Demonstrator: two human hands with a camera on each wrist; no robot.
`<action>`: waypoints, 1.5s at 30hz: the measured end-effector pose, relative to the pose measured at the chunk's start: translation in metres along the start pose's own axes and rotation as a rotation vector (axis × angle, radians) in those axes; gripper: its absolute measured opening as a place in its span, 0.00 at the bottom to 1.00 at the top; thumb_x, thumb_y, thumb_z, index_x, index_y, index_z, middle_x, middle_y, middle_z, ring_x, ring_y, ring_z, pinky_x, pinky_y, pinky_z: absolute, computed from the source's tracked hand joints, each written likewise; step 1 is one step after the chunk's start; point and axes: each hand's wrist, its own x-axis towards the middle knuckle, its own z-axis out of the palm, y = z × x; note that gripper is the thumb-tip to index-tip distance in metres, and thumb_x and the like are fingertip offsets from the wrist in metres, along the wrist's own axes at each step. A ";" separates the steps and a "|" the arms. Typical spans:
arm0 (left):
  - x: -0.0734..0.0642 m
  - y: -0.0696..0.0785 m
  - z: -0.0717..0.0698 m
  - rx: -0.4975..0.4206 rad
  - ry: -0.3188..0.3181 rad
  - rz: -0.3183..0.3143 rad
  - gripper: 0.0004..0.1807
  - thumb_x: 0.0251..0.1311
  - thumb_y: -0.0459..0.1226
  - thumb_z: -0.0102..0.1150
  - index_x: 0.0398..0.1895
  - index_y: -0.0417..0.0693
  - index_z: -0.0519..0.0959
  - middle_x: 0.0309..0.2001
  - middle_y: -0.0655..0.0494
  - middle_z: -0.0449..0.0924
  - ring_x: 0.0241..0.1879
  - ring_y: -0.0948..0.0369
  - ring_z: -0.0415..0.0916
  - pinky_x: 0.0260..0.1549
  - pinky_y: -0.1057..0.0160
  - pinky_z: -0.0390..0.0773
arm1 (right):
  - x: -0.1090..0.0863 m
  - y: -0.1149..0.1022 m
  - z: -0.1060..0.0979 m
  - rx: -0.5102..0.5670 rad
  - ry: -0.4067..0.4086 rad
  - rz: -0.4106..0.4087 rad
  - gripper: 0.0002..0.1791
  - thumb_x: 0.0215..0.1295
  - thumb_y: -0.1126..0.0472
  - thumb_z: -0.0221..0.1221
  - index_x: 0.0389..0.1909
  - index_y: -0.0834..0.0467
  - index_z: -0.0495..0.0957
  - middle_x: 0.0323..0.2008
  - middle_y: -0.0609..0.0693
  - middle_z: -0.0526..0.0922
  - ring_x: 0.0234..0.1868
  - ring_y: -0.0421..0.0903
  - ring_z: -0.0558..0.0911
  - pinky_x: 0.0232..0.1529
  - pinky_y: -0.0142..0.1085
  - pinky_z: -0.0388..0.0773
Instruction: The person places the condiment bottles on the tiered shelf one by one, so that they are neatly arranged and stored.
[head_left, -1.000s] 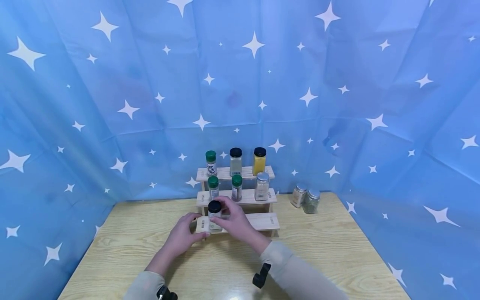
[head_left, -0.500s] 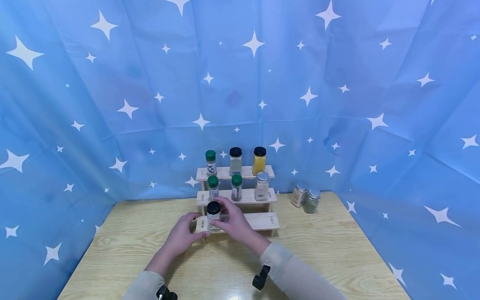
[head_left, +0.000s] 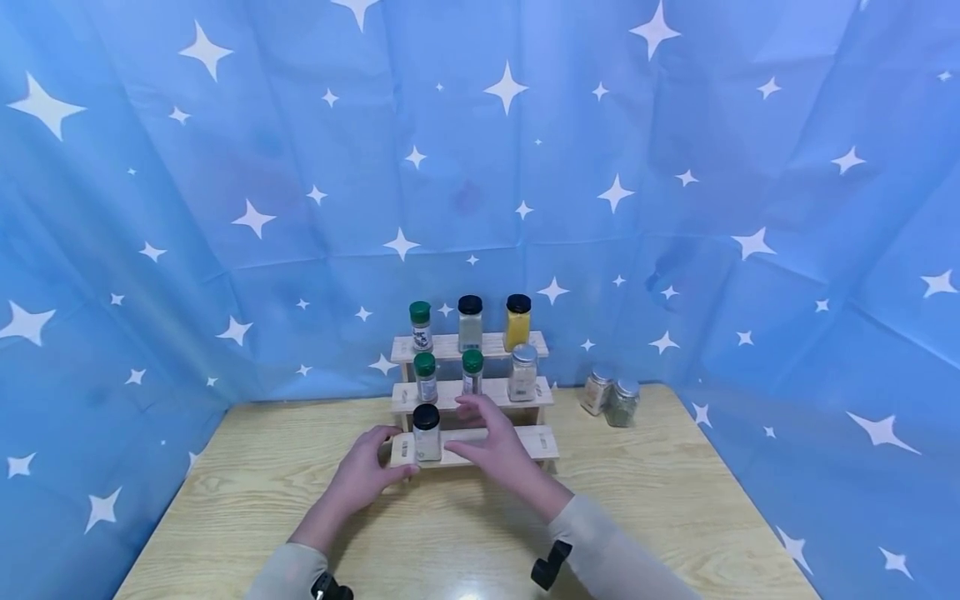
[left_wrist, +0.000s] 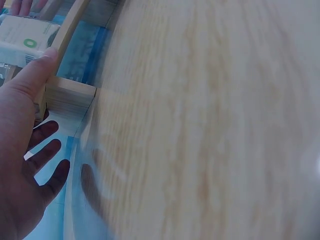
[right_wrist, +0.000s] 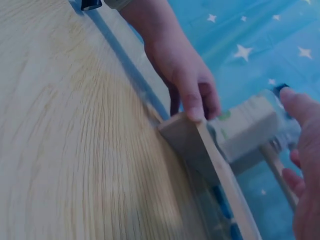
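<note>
A jar with a black cap stands upright at the left end of the lowest shelf of a three-tier wooden spice rack. My left hand grips that shelf's left end, thumb on the front edge and fingers behind. In the left wrist view, the jar's pale label lies just past the thumb. To the right of the jar, my right hand holds nothing; its thumb and fingers are spread apart. The right wrist view has this hand beside the jar, partly out of frame.
The middle shelf bears two green-capped jars and a silver-lidded one. On top stand a green-capped jar, a black-capped pale jar and a yellow jar. Two silver-lidded jars sit at the table's back right. A starry curtain hangs behind.
The black-capped jar has shifted slightly left on the lowest shelf. My right hand has let go of it and moved right, fingers opening. My left hand stays on the rack.
</note>
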 end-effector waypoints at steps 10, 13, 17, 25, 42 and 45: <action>-0.001 0.002 -0.003 0.007 0.000 -0.007 0.44 0.56 0.57 0.85 0.72 0.50 0.79 0.73 0.46 0.77 0.74 0.41 0.72 0.74 0.33 0.72 | -0.033 0.025 -0.072 -0.132 0.193 -0.180 0.28 0.64 0.67 0.79 0.62 0.60 0.81 0.53 0.52 0.85 0.54 0.57 0.84 0.57 0.54 0.87; -0.001 0.003 -0.004 0.007 0.000 -0.005 0.43 0.57 0.56 0.85 0.72 0.49 0.79 0.73 0.46 0.78 0.74 0.41 0.72 0.74 0.33 0.72 | -0.042 0.034 -0.098 -0.169 0.291 -0.212 0.24 0.64 0.69 0.78 0.59 0.63 0.81 0.52 0.55 0.86 0.51 0.57 0.85 0.53 0.50 0.88; 0.000 0.002 -0.003 0.006 0.003 -0.011 0.43 0.57 0.56 0.85 0.72 0.50 0.79 0.74 0.45 0.77 0.74 0.41 0.72 0.74 0.33 0.72 | -0.054 0.046 -0.129 -0.192 0.422 -0.132 0.24 0.66 0.71 0.76 0.61 0.63 0.80 0.52 0.56 0.86 0.51 0.60 0.84 0.54 0.38 0.86; -0.001 0.001 0.000 -0.004 0.002 -0.019 0.42 0.58 0.54 0.85 0.72 0.50 0.79 0.73 0.46 0.78 0.74 0.42 0.73 0.73 0.34 0.73 | -0.067 0.076 -0.177 -0.207 0.621 0.132 0.26 0.73 0.72 0.70 0.67 0.69 0.74 0.56 0.66 0.81 0.50 0.54 0.81 0.49 0.22 0.80; 0.000 0.002 0.000 -0.017 -0.008 -0.014 0.42 0.57 0.55 0.85 0.72 0.50 0.79 0.72 0.47 0.78 0.74 0.42 0.73 0.73 0.34 0.73 | -0.064 0.121 -0.238 -0.240 0.439 0.193 0.42 0.79 0.65 0.67 0.85 0.67 0.57 0.75 0.72 0.66 0.74 0.72 0.69 0.72 0.67 0.70; 0.000 0.002 0.000 -0.018 -0.010 -0.017 0.43 0.58 0.55 0.85 0.73 0.50 0.79 0.72 0.47 0.78 0.74 0.42 0.73 0.73 0.34 0.73 | -0.059 0.126 -0.242 -0.229 0.371 0.185 0.43 0.78 0.67 0.67 0.86 0.66 0.55 0.78 0.73 0.63 0.77 0.73 0.67 0.75 0.70 0.67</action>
